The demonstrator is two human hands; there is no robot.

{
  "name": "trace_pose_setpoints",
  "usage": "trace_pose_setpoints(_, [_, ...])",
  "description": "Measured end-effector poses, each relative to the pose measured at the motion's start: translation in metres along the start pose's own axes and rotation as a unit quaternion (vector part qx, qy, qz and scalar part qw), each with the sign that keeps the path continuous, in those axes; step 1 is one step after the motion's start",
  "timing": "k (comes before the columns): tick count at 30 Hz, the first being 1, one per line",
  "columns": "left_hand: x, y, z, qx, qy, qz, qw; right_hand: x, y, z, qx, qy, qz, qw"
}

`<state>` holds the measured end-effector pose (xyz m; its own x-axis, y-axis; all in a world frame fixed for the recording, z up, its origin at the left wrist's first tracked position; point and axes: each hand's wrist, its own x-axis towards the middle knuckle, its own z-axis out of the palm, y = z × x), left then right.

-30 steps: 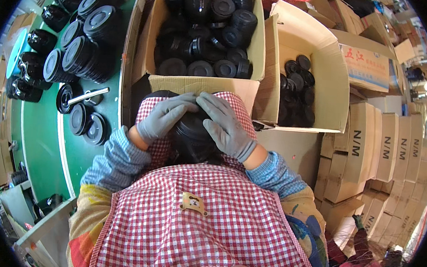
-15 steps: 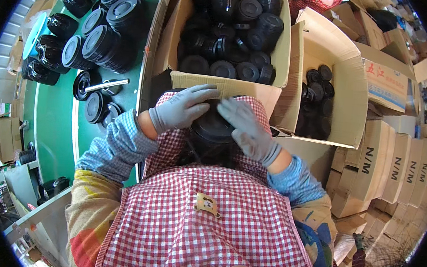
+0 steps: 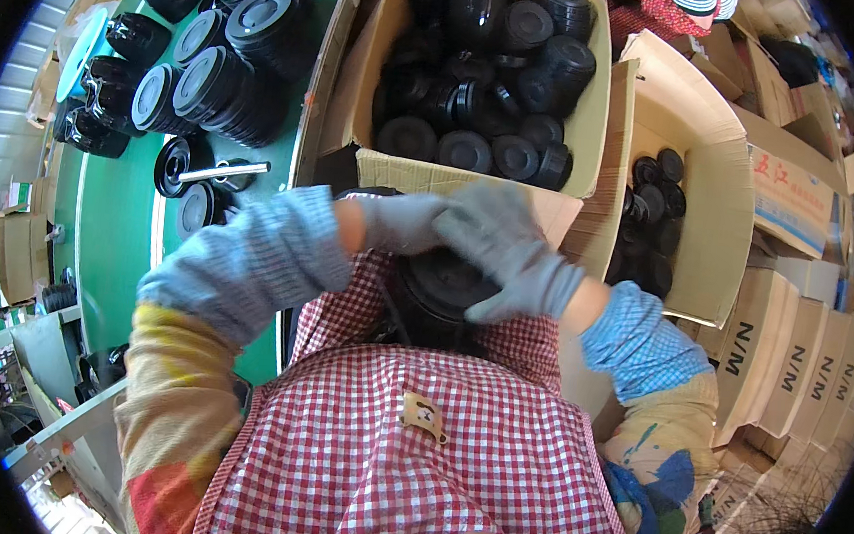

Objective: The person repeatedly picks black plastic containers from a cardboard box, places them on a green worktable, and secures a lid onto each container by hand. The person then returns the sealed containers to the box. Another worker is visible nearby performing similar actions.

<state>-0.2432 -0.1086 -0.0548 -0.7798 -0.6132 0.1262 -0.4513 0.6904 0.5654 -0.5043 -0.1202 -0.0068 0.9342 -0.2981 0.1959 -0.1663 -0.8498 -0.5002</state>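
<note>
Lid (image 3: pixel 440 284), black, partly beneath spread right hand (image 3: pixel 507 245), beside blurred left hand (image 3: pixel 400 222), grip unclear

Large black letters (image 3: pixel 739 349) stand on the stacked cartons (image 3: pixel 766 314), red characters (image 3: pixel 764 167) on another carton (image 3: pixel 803 201).

Black round piece (image 3: pixel 443 284): dull, ringed rim, circular face upward. Sits low in the lap (image 3: pixel 523 347), between the thighs. Upper part hidden; underside not visible.
</note>
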Motion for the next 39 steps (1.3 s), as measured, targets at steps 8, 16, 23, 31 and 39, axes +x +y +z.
trace_pose_setpoints(8, [0.032,0.011,0.008,-0.203,-0.06,-0.155,0.965,0.018,0.007,0.005,0.072,-0.013,-0.09,0.993])
trace_pose_setpoints(16, [0.096,0.039,-0.003,-0.065,-0.196,-0.324,0.923,0.049,-0.043,0.006,0.027,0.03,-0.126,0.991])
trace_pose_setpoints(23, [0.084,0.016,0.004,-0.153,-0.2,-0.149,0.956,0.049,-0.038,0.011,0.045,-0.022,-0.127,0.991])
trace_pose_setpoints(31, [0.038,0.013,0.003,-0.187,-0.088,-0.029,0.978,0.016,0.035,0.023,0.176,-0.071,-0.124,0.974])
trace_pose_setpoints(39, [0.081,0.028,-0.018,-0.221,-0.215,-0.198,0.93,0.036,-0.022,0.016,0.035,0.108,-0.173,0.978])
